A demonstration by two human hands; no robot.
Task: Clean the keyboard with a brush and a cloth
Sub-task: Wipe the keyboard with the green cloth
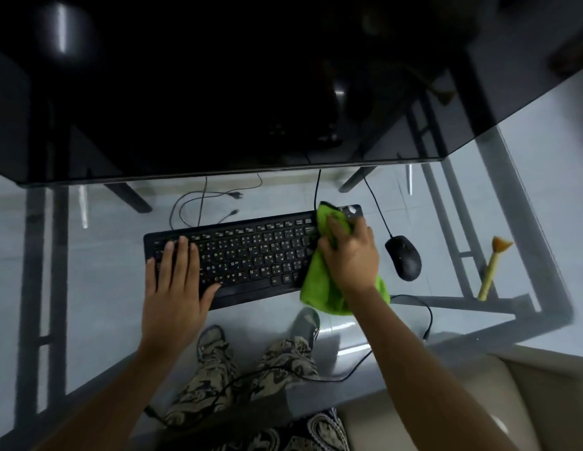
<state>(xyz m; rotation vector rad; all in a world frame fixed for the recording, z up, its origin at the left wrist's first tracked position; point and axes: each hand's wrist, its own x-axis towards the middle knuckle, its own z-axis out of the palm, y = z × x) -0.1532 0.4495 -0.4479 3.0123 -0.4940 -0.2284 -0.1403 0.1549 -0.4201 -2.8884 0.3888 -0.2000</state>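
Two hands are working one keyboard [251, 252]: left hand [174, 281] lying flat on it, right hand [350, 255] clutching one cloth [319, 284]; one brush [493, 266] lying right of it.

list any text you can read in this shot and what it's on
keyboard: single key letters, a few readable, such as "U", "K", "L", "H", "M".
Other key legends, second-script marks and top-row labels: too small and blurred to read.
mouse, cloth, brush: no text visible.
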